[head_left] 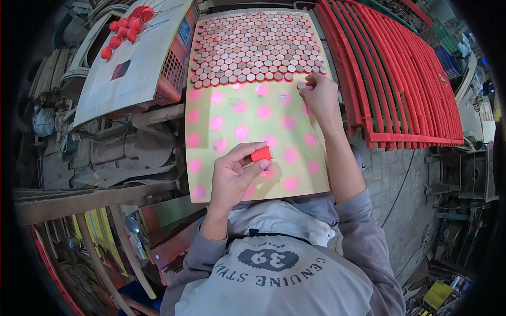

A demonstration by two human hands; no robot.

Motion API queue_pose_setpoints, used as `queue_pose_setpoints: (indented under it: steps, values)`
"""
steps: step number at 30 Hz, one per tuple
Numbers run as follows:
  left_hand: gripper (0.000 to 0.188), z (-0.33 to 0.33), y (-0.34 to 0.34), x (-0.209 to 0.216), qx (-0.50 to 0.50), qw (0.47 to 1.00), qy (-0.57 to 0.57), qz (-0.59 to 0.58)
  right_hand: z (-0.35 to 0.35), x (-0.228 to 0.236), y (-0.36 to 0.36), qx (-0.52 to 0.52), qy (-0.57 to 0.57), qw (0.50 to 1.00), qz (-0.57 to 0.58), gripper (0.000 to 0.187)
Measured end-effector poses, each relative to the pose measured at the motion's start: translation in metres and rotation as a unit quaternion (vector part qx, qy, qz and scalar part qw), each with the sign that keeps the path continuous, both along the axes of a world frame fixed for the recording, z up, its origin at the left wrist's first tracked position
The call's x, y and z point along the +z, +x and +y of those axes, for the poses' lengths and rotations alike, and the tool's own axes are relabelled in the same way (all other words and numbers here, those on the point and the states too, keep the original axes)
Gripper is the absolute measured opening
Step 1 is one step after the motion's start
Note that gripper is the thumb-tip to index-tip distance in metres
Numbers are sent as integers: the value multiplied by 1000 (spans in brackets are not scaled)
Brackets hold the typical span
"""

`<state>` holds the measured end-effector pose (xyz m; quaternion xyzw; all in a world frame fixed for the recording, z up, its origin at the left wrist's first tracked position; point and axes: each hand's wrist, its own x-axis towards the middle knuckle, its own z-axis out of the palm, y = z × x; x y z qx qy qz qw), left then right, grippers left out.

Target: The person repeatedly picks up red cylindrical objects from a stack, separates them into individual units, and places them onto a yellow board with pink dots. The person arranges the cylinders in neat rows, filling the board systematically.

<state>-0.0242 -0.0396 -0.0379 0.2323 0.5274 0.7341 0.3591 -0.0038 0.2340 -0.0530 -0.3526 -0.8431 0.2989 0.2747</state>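
My left hand (231,173) pinches a small red cylinder (261,154) with a pale end, held over the near half of a pale yellow board (208,152) printed with pink dots. Farther off, my right hand (321,99) closes thumb and fingers on another small cylinder (301,86), just below the right part of the front row. Beyond it, many such cylinders (253,50) stand upright, packed in tight rows across the far half of the board. Their pale round tops face up, and red sides show along the front row.
Left of the board, a white panel (142,58) carries red rounded pieces on thin sticks (122,32), above a red plastic crate (171,79). On the right lies a rack of red-painted slats (406,79). A wooden rail (95,203) runs at the lower left.
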Motion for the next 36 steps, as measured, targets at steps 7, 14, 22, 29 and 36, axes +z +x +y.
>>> queue_pose_setpoints:
  steps: [7, 14, 22, 29, 36]
  values:
    - [36, -9, -2, -7, 23, 999, -32, -22, 3, -11, -12, -31, 1, 997, 77, 18]
    - [38, -12, -6, -13, 42, 998, -48, -6, 5, -9, -18, -21, -6, 996, 81, 17]
    - [39, -4, -5, -5, 48, 998, -28, -24, -18, 25, 25, 58, -104, 989, 92, 19]
    - [38, 22, -2, 7, -19, 1000, 5, -21, -88, 60, 92, 266, -380, 881, 90, 28]
    - [33, 33, -2, 24, -50, 997, 29, 56, -86, 69, 104, 241, -357, 896, 107, 24]
